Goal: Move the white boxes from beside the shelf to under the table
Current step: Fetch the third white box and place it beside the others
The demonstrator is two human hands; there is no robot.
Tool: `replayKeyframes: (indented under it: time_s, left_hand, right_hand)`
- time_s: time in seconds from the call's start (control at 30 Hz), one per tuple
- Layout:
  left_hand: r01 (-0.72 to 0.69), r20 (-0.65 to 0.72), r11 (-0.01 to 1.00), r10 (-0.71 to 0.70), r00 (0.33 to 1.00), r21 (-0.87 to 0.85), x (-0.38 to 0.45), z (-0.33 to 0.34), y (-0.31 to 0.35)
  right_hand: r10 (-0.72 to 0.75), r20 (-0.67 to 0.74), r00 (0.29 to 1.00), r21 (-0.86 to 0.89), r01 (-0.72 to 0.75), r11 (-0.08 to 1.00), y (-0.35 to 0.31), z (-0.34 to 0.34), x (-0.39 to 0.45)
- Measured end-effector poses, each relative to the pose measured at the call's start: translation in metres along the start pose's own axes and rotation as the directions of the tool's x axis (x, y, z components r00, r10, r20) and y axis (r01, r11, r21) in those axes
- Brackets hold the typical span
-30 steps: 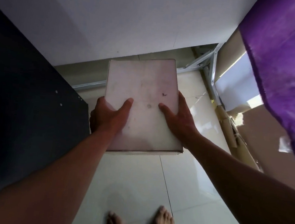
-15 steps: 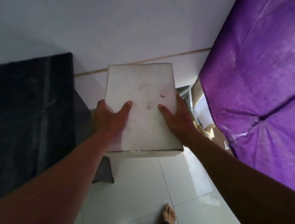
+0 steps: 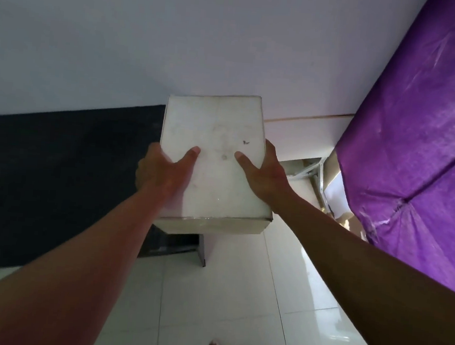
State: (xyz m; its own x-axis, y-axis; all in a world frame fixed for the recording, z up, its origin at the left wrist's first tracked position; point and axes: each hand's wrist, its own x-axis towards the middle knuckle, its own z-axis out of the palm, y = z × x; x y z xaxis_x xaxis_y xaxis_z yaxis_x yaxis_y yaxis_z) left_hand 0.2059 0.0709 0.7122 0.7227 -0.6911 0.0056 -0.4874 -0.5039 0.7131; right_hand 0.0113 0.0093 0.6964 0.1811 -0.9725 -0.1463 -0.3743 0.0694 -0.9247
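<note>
While both hands hold it up, the white box (image 3: 213, 160) is in the air, well above the shiny floor (image 3: 237, 309). The left hand (image 3: 163, 175) grips the left side of the box, with its thumb lying flat on top. The right hand (image 3: 261, 172) grips the right side the same way, thumb on top. The other fingers go round the sides and I cannot see them.

The box has a small dark mark on its lid. Past it is a plain wall (image 3: 176, 45). A dark table (image 3: 57, 172) stands on the left, and its leg (image 3: 202, 249) shows just below the box. A big purple cloth (image 3: 418, 160) hangs on the right, with a bit of white metal frame (image 3: 313, 171) beside it.

I think this is the carrying step. The box is picked up but not yet put down. Next, the person would need to bend low, turn the box toward the dark space under the table, and slide it in. The box must go in flat so it does not bump the leg or the table edge. Both hands should hold tight until it sits on the floor.
</note>
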Motion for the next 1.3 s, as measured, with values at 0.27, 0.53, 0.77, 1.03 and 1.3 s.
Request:
replayKeyframes:
  time_s: [0.27,0.53,0.77,1.03,1.3]
  left_hand:
    - [0.055,-0.134,0.998,-0.056,0.989,-0.008,-0.012,-0.123,-0.081]
    - [0.165,-0.174,0.986,-0.169,0.97,-0.039,-0.007,-0.232,-0.195]
    - [0.198,-0.152,0.98,-0.2,0.968,-0.025,0.004,-0.305,-0.292]
    - [0.225,-0.136,0.97,-0.236,0.962,-0.091,0.039,-0.339,-0.388]
    - [0.219,-0.171,0.974,-0.226,0.959,-0.056,0.073,-0.386,-0.442]
  right_hand:
    - [-0.084,0.16,0.983,-0.02,0.088,0.996,-0.056,0.101,-0.066]
    - [-0.113,0.236,0.965,-0.002,0.117,0.993,-0.089,0.24,-0.135]
    - [-0.057,0.245,0.968,-0.002,0.059,0.998,-0.102,0.347,-0.194]
    - [-0.056,0.266,0.962,-0.042,0.07,0.997,-0.104,0.448,-0.207]
    - [-0.037,0.291,0.956,-0.028,0.047,0.999,-0.119,0.526,-0.215]
